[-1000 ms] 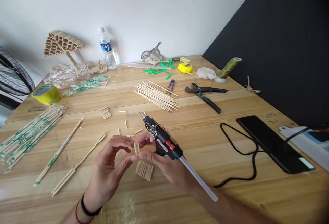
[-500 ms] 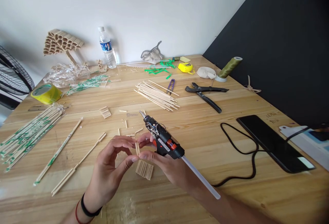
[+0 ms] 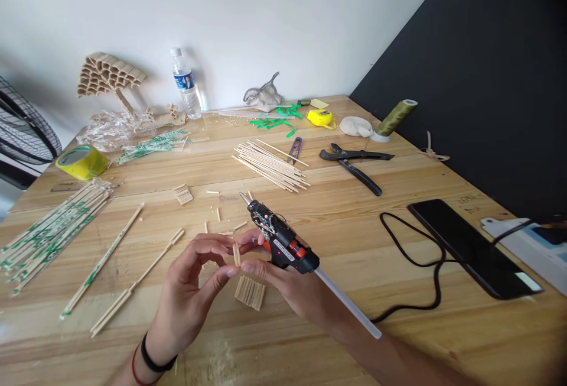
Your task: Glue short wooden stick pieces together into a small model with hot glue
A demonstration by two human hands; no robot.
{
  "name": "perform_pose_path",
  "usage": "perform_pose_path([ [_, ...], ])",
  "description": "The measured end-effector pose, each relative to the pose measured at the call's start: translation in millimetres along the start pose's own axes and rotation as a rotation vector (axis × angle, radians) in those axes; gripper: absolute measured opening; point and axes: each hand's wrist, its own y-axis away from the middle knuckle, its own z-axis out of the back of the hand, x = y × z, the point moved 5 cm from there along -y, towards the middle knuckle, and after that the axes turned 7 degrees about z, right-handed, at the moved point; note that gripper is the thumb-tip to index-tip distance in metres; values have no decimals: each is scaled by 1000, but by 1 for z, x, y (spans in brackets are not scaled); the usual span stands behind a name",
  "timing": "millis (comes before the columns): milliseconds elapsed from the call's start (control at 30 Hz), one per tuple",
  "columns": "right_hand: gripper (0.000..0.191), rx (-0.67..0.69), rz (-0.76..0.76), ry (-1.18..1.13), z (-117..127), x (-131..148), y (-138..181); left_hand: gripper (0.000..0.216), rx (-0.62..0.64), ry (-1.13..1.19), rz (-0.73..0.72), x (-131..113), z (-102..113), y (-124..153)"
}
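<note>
Between thumb and fingertips, my left hand (image 3: pixel 190 285) pinches a small piece of short wooden sticks (image 3: pixel 237 254) joined side by side. The thumb of my right hand (image 3: pixel 270 271) presses on the other side of that piece. My right hand also holds a black glue gun (image 3: pixel 283 244), its nozzle pointing up and to the left and a long glue stick (image 3: pixel 349 306) sticking out of its back. Its grip and some of my right fingers are partly hidden. Just below the fingertips, a small panel of short sticks (image 3: pixel 250 292) lies on the table.
Loose thin sticks (image 3: pixel 270 164) lie in a pile beyond the hands. Pliers (image 3: pixel 354 164), a phone (image 3: pixel 472 247) and a black cable (image 3: pixel 438 285) are on the right. Wrapped chopsticks (image 3: pixel 57 229), tape (image 3: pixel 83 162) and a stick-built model (image 3: pixel 108 75) are on the left. A water bottle (image 3: pixel 186 87) stands behind.
The view has shifted very slightly. Both hands keep the same hold on the small stick piece and the glue gun.
</note>
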Motion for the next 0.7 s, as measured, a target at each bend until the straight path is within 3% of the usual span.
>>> perform_pose_path([
  [700,23,-11,88,33,1,-2,1,20,21,0,15,-4,-1,-2],
])
